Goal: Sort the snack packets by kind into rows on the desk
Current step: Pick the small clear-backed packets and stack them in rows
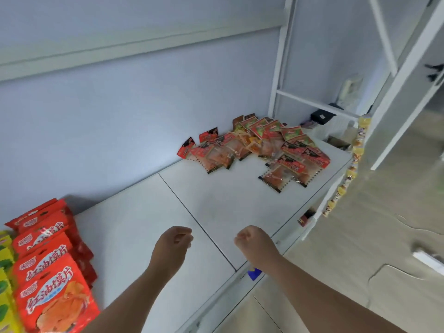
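Jumbled red, clear-windowed snack packets (254,150); left hand (173,242), right hand (253,241) both curled, empty.

Packet pile (254,150) lies far right on desk (149,212), bags (48,260) near left.

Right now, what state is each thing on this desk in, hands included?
left hand: curled, holding nothing, over the desk.
right hand: curled, holding nothing.
small snack packets: jumbled heap at the far end, unsorted.
big red packets: overlapping row, near left.
yellow packet strip: hanging past the desk's right edge.
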